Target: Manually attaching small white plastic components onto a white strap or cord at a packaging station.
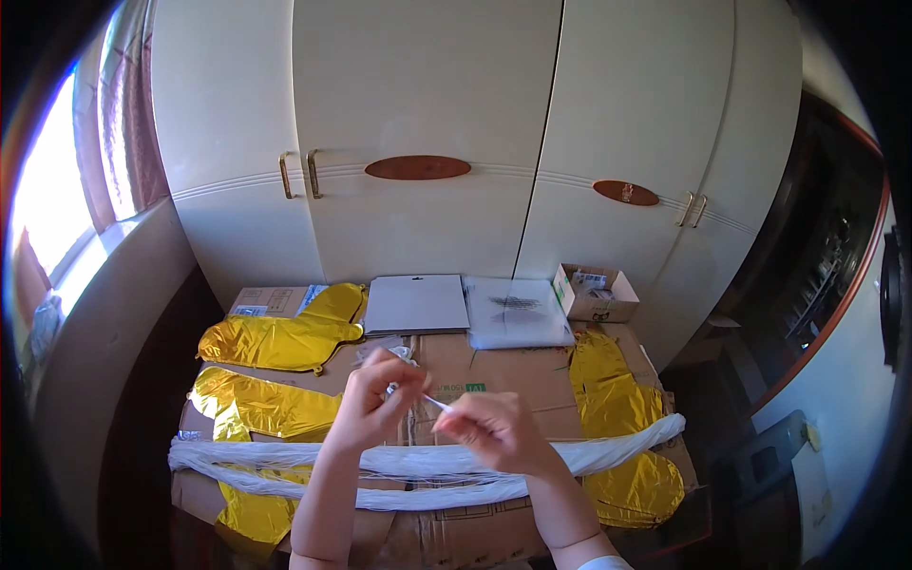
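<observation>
Above the middle of a cardboard-covered surface, my left hand (376, 397) and my right hand (496, 429) are raised close together, fingers pinched. Between them runs a short, thin white strand (437, 404), gripped at each end; whether it is string or something stiffer is hard to tell. Below the hands a long hank of white string (427, 498) stretches across the surface in a flattened loop. My forearms pass over it. Just behind my left hand lies a small crumpled clear plastic piece (391, 351), partly hidden.
Gold foil balloons (275, 340) lie flat at the left, with more gold foil (622, 404) at the right. Along the back are a stack of white sheets (418, 302), clear plastic bags (519, 313) and an open small box (598, 302). Pale cabinet doors (427, 95) stand behind.
</observation>
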The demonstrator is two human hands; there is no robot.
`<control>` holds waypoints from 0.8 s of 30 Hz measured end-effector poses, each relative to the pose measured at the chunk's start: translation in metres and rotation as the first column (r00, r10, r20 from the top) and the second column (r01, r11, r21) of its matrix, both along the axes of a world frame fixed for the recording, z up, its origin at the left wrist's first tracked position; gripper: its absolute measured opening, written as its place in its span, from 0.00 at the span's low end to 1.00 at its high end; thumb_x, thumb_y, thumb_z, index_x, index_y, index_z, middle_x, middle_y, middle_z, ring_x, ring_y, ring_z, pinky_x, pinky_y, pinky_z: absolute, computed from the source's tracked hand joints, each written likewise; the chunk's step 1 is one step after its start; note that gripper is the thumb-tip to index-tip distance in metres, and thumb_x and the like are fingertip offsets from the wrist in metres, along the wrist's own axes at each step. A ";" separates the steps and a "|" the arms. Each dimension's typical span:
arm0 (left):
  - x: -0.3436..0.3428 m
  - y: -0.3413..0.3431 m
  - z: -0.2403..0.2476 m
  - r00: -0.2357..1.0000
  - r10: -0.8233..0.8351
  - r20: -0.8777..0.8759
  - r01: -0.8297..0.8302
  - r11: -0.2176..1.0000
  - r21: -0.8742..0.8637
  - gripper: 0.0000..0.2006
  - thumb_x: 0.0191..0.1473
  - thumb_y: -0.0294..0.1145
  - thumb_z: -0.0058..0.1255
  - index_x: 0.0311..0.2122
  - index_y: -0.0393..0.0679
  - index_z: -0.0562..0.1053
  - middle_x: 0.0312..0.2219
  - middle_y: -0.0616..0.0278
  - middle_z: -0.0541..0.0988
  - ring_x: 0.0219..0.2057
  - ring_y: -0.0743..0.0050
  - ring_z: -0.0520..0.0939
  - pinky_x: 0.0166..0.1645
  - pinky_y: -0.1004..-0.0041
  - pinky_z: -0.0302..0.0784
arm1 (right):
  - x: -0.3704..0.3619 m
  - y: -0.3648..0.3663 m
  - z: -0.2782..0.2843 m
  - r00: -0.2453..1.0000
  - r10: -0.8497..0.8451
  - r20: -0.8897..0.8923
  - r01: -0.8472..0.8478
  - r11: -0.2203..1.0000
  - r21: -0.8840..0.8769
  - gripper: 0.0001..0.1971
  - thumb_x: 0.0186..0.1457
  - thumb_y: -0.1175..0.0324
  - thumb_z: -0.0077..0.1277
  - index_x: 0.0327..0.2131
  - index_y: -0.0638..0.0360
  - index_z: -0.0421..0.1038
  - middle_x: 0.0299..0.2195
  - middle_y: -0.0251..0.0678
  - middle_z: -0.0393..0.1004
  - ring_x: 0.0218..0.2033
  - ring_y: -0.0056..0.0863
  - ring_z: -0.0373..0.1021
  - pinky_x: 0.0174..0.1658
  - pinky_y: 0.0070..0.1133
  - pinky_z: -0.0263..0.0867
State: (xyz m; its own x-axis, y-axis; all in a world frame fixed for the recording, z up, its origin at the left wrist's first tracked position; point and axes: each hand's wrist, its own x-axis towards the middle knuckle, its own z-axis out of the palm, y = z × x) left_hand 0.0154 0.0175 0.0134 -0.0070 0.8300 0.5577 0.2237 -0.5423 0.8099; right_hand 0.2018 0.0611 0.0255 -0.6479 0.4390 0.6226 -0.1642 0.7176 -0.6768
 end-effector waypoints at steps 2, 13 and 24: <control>-0.014 -0.004 -0.011 0.790 -0.442 0.425 0.500 0.865 -0.030 0.08 0.46 0.25 0.47 0.31 0.31 0.72 0.25 0.56 0.73 0.29 0.72 0.71 0.36 0.74 0.68 | 0.002 0.003 0.002 0.991 -0.134 0.004 0.134 0.991 -0.031 0.05 0.51 0.69 0.48 0.26 0.60 0.69 0.21 0.35 0.71 0.19 0.26 0.68 0.23 0.19 0.62; 0.003 -0.010 0.003 0.946 -0.237 0.221 0.261 0.961 -0.087 0.07 0.46 0.26 0.47 0.24 0.31 0.72 0.20 0.63 0.71 0.27 0.75 0.71 0.31 0.78 0.67 | 0.000 0.002 0.001 0.984 -0.174 -0.040 0.167 0.977 -0.131 0.06 0.51 0.70 0.49 0.26 0.62 0.70 0.17 0.34 0.68 0.17 0.17 0.63 0.21 0.16 0.57; -0.001 -0.011 0.001 0.895 -0.370 0.251 0.392 0.919 -0.042 0.07 0.48 0.22 0.42 0.29 0.33 0.74 0.26 0.58 0.75 0.30 0.75 0.69 0.40 0.73 0.65 | -0.004 0.004 -0.002 0.967 -0.235 -0.100 0.238 0.971 0.021 0.04 0.50 0.71 0.50 0.26 0.60 0.71 0.18 0.34 0.70 0.18 0.21 0.68 0.20 0.17 0.59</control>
